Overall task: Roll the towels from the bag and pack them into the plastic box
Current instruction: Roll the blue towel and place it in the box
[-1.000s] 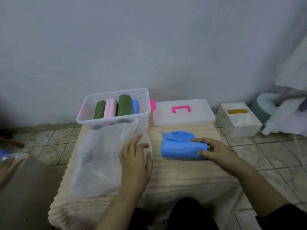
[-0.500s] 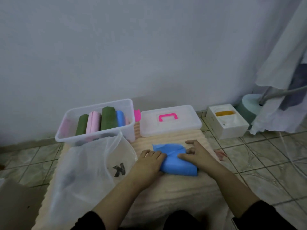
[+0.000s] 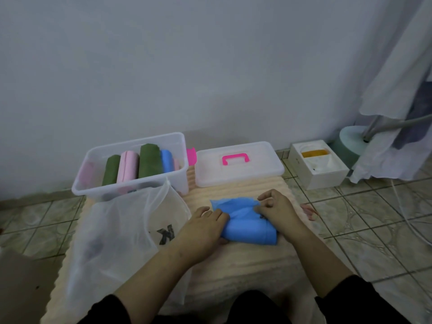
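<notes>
Sitting closest to the camera are two dark sleeves, with both bare forearms reaching forward over a cream ribbed fluffy mat (image 3: 233, 270) that serves as the surface. On it, right in the middle, lies the half-rolled bright blue towel (image 3: 247, 231). The left hand (image 3: 203, 226) rests on the roll's left end, fingers curled over it and the thumb under the end, so its grip is wrapped round that end. The right hand (image 3: 278, 210) sits on the right side, and its grip is a pinch: thumb and fingertips pressed together on the loose, crinkled flap of the towel that's still unrolled at the back.

Just left of the hands slumps a big translucent white mesh bag (image 3: 117, 235) with a dark printed letter showing through it; what's inside is too blurry to tell.

Further back, touching the bag's top edge, is the clear plastic box (image 3: 180, 146) with pink latches, open. Inside stand rolled towels side by side: dark green, pale pink, a taller dark green, then a blue one. Beside it on the right lies the clear plastic lid with a pink handle (image 3: 238, 163).

Off the mat on the tiled floor, a small white cardboard box (image 3: 320, 167) sits near the wall, with white cloth hanging at far right.
</notes>
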